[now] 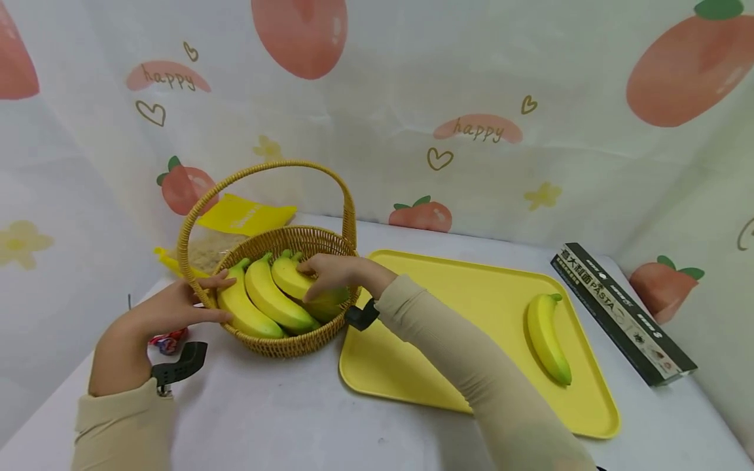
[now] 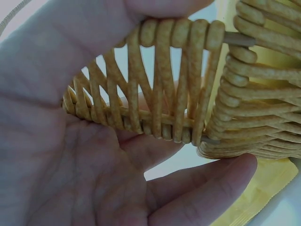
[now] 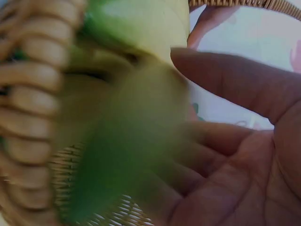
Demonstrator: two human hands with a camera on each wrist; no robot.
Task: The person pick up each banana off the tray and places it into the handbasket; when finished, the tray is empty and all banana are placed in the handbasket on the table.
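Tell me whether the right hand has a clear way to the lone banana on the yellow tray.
Probably yes: the right hand is on a banana in the basket, and only bare tray lies between it and the lone banana.

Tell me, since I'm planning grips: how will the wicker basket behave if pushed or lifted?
The wicker basket looks stiff: its weave holds shape where the left hand grips the rim. Probably light when empty, but three bananas add weight. The flat base likely slides on the table rather than tipping.
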